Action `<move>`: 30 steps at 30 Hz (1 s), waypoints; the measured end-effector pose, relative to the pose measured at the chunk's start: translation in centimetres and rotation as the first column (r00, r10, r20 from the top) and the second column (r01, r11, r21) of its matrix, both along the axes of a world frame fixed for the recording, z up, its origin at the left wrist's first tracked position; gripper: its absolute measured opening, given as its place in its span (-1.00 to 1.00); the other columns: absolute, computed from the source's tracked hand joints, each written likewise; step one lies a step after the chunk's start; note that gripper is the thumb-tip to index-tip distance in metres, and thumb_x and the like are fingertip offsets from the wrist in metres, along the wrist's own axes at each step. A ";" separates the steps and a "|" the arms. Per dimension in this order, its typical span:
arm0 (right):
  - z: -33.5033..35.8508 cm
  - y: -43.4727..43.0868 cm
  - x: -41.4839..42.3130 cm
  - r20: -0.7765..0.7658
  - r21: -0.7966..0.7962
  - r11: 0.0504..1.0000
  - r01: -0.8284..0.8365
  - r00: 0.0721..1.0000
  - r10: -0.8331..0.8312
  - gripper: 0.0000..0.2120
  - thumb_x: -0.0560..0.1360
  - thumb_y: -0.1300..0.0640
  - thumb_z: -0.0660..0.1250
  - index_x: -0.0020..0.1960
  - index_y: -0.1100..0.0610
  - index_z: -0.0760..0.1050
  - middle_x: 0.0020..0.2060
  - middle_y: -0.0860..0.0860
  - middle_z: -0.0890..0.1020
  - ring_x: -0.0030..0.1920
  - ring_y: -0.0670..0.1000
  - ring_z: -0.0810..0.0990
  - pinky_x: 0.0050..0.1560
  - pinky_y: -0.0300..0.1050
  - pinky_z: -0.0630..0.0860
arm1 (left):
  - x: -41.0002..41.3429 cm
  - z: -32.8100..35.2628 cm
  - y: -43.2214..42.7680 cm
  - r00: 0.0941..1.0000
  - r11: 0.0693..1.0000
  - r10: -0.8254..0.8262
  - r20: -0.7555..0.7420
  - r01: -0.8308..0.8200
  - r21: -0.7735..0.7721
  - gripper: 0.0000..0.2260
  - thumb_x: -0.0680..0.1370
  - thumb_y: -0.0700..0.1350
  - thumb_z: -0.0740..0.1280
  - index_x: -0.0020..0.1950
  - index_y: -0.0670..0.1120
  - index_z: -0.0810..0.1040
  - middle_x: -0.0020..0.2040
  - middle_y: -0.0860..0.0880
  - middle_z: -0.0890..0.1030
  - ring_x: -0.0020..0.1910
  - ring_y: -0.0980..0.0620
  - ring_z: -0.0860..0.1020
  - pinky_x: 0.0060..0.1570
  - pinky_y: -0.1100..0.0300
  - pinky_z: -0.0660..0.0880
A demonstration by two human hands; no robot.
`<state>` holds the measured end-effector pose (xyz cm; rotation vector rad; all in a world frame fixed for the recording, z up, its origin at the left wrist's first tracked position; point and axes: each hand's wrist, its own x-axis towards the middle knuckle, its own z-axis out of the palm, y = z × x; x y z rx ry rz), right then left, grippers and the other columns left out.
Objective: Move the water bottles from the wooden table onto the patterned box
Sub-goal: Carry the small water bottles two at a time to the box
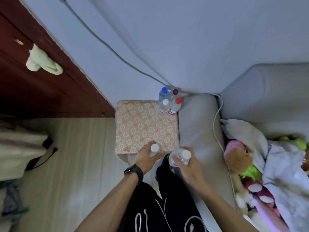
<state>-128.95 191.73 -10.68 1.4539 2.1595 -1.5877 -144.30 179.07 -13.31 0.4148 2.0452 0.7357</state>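
Observation:
The patterned box (142,128), orange with white flowers, stands on the floor against the wall. Several clear water bottles (169,102) with blue, purple, white and red caps cluster upright on its far right corner. My left hand (147,156) grips a white-capped bottle (154,149) over the box's near edge. My right hand (187,166) holds another white-capped bottle (179,157), tilted, just right of the box's near corner. The wooden table is out of view.
A grey sofa (200,124) borders the box on the right, with a white cable (215,124), a blanket and soft toys (242,158) on it. A dark red door (41,84) with a pale cloth (43,61) is at left. My black-trousered legs are below.

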 end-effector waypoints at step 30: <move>-16.0 10.5 -9.1 0.411 0.006 0.990 -0.144 0.902 0.129 -0.22 0.50 -0.29 0.31 0.51 0.11 0.12 0.15 0.07 0.62 0.16 0.16 0.59 -0.03 -0.09 0.41 | -5.0 -14.5 9.4 0.972 0.976 0.197 0.131 -0.182 -0.118 -0.22 0.45 0.27 0.42 0.55 0.19 0.09 0.27 0.03 0.56 0.25 -0.03 0.54 0.14 0.06 0.51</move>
